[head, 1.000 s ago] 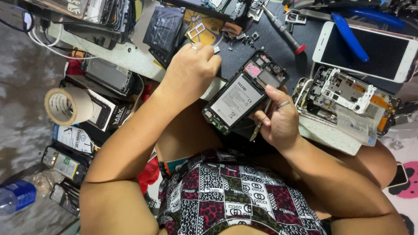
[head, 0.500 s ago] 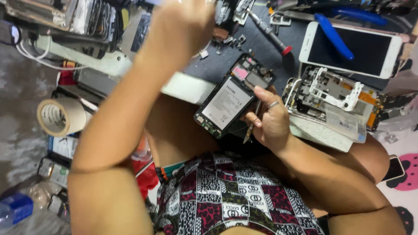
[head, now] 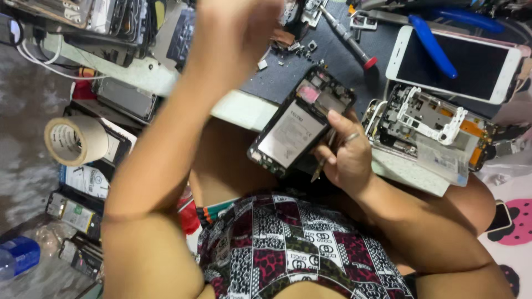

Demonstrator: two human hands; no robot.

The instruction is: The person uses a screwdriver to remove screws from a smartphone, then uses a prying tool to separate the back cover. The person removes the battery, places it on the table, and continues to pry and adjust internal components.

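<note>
My right hand [head: 346, 160] grips the opened phone [head: 299, 124], back cover off and battery up, tilted over my lap at the work mat's [head: 288, 77] near edge, with a thin metal tool [head: 320, 166] pinched under the fingers. Left hand [head: 235, 33] is raised and blurred above the phone; can't tell its grip. Best keep the phone steady and the tool tip off the battery.

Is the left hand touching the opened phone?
No: the left hand is raised above the bench, and only the right hand holds the opened phone.
</note>
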